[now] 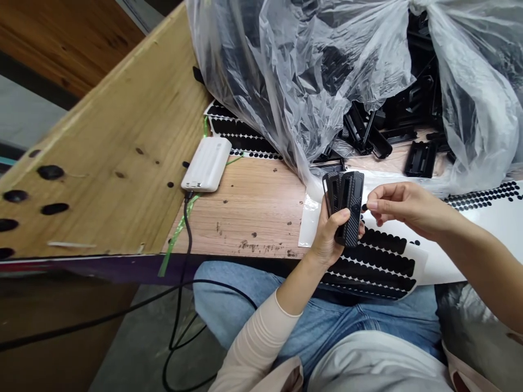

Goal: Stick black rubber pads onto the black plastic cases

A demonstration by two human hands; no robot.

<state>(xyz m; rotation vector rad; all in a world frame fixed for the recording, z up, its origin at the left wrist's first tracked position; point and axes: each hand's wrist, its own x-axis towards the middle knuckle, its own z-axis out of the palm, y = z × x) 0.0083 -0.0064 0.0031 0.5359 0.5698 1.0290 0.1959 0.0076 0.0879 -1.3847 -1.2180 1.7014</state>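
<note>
Several black plastic parts [352, 209], oblong with a ribbed or carbon-like texture, are stacked in my left hand [329, 237], whose fingers wrap round them. My right hand [402, 204] is just to the right, thumb and forefinger pinching a small black round sticker [365, 207] beside the front part's edge. Whether the sticker touches the part I cannot tell. Below the hands, a sheet of black round stickers [376, 267] hangs over the table's front edge above my lap.
A clear plastic bag [294, 71] covers the back, with loose black parts [420, 158] spilling from its opening. A white power bank [207, 163] with a black cable [188, 228] lies at left by a wooden side panel [122, 147]. More small stickers [486, 197] lie at right.
</note>
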